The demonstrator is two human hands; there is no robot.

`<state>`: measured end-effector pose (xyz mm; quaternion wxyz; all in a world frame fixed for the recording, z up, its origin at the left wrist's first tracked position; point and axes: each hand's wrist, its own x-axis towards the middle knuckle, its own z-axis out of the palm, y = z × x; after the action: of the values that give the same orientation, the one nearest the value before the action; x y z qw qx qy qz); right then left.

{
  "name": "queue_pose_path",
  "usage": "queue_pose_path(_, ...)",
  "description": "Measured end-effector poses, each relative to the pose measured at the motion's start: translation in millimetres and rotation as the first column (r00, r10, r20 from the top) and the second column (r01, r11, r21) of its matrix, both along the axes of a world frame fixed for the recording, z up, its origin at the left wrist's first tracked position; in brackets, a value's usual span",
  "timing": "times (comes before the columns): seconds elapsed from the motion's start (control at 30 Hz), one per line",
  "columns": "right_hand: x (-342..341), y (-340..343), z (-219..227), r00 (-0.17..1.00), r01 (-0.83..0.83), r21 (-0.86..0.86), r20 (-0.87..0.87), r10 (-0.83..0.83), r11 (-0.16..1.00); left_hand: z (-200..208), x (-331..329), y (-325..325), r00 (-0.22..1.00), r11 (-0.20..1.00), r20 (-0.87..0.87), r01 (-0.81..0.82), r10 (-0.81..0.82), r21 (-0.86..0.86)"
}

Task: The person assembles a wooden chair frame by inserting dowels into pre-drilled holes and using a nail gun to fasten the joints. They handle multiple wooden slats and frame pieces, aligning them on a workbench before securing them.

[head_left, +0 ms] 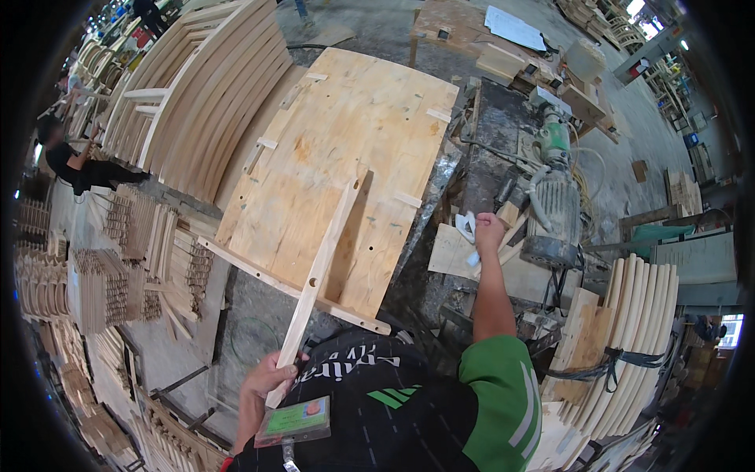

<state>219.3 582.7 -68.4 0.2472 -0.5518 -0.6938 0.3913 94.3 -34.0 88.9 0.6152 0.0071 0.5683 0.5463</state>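
Black shirt (425,425) right up close, green sleeve (497,393) on the right, a green card in a clear holder (295,421) hanging at the chest. And look at the left hand (270,379), wrapped around the near end of a long wooden bar (329,242)! Pale, straight, square-edged, with a dark round hole around mid-length and another near the far end. That bar slants up and away over the plywood tabletop (370,110), crossing a second pale rail (244,263) dotted with small holes, laid along the near edge. Whether bar and rail are touching, no telling. A brownish strip runs down the bar's right side, shadow or side face, hard to call.

Over to the right hand (489,228), fingers curled, arm stretched out beside a crumpled white scrap (464,227) above a pale board (450,252). Is it gripping that scrap? Cannot tell: the fingertips are hidden. Just beyond stands a green and grey motor unit (554,204). The left fingers are partly covered by the bar, its lowest tip is tough to separate from the shirt, and the black fisheye rim cuts off the outer stacks of wooden parts (47,283).
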Motion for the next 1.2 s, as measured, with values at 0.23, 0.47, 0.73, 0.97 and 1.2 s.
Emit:
queue_pose_path(0.23,4.6,0.5,5.7,0.958,-0.236,0.433,0.253,0.134,0.87,1.6,-2.8,5.1,1.0,1.0,-0.03,0.004,-0.004,0.005)
queue_pose_path(0.47,-0.8,-15.7,13.1,0.774,-0.47,0.027,0.493,0.398,0.882,8.0,3.3,6.6,0.999,0.999,-0.029,-0.033,0.033,-0.028)
queue_pose_path(0.73,1.7,-12.3,22.4,0.671,-0.495,-0.064,0.605,0.428,0.867,7.0,-2.6,7.3,0.999,1.0,-0.04,0.02,-0.021,-0.014)
queue_pose_path(0.97,-1.1,-13.3,34.7,0.743,-0.463,0.096,0.583,0.327,0.881,1.6,-0.2,5.6,0.998,1.0,-0.052,0.015,-0.016,-0.014)
queue_pose_path(1.2,-20.3,-2.4,71.4,0.921,-0.387,0.527,0.263,0.288,0.756,12.2,-1.5,7.5,0.999,1.0,-0.029,0.022,-0.022,-0.012)
